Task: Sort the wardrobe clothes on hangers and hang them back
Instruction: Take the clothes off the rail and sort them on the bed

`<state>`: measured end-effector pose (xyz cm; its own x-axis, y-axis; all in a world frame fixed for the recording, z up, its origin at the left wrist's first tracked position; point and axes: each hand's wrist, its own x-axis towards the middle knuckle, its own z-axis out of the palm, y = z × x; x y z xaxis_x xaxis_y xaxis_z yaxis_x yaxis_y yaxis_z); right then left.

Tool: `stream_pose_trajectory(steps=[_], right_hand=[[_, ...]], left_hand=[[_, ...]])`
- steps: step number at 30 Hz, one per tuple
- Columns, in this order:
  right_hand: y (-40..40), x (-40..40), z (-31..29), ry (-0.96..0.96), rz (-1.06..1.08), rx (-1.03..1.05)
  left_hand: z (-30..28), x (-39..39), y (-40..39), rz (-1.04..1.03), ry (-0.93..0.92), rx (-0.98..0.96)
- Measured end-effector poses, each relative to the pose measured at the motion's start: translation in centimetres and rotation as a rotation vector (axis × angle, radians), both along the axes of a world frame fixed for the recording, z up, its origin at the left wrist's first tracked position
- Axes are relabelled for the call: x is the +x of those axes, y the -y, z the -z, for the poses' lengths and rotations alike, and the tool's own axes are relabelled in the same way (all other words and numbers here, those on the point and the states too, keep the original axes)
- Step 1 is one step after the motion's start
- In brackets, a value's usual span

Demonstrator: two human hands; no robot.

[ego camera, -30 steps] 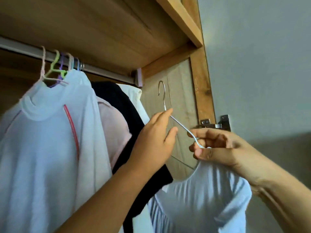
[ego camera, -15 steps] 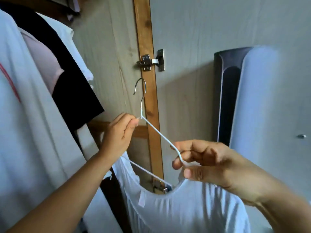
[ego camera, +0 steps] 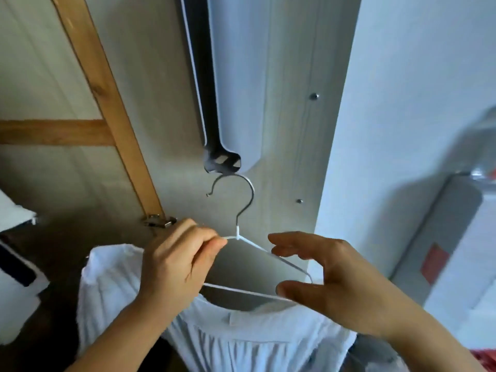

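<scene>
Your left hand (ego camera: 174,267) pinches the hanger (ego camera: 243,237) at its left shoulder, hook at 12 o'clock; your right hand (ego camera: 330,277) is spread beside its right arm. The top (ego camera: 241,336), light and limp, droops below: grip the stiff wire.

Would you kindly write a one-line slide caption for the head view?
Left hand pinches a white hanger carrying a white garment; open right hand hovers at its right end.
</scene>
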<state>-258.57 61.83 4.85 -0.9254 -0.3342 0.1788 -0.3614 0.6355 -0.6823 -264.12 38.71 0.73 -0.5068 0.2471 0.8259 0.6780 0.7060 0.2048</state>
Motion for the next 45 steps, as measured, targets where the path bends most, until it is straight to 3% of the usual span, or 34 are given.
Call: stream_pose_trajectory(steps=[5, 19, 24, 29, 32, 36, 40, 45], right_hand=[[-4.2, 3.5, 2.5, 0.101, 0.268, -0.077], [-5.3, 16.8, 3.5, -0.085, 1.139, -0.143], [-5.8, 21.1, 2.9, -0.284, 1.504, -0.141], [-9.0, 25.2, 2.2, -0.598, 1.795, -0.456], [-12.2, 28.6, 1.4, -0.72, 1.959, -0.428], [-17.8, 34.7, -0.2, -0.804, 2.124, -0.395], [-24.8, 40.6, -0.7, -0.777, 2.215, -0.278], [-34.0, 47.9, 1.4, -0.71, 2.236, -0.274]], left_hand=[[2.2, 0.1, -6.3, 0.307, 0.024, -0.041], [2.0, 2.2, -22.5, 1.116, -0.018, 0.006], [-0.1, 7.0, -28.9, 1.331, 0.025, 0.01], [-1.6, 12.7, -35.7, 1.583, 0.04, 0.022], [-1.8, 15.4, -39.4, 1.622, 0.005, -0.012], [-0.7, 18.7, -43.6, 1.647, 0.099, -0.084], [1.9, 22.2, -48.8, 1.662, 0.211, -0.217], [5.0, 27.7, -56.7, 1.633, 0.319, -0.385]])
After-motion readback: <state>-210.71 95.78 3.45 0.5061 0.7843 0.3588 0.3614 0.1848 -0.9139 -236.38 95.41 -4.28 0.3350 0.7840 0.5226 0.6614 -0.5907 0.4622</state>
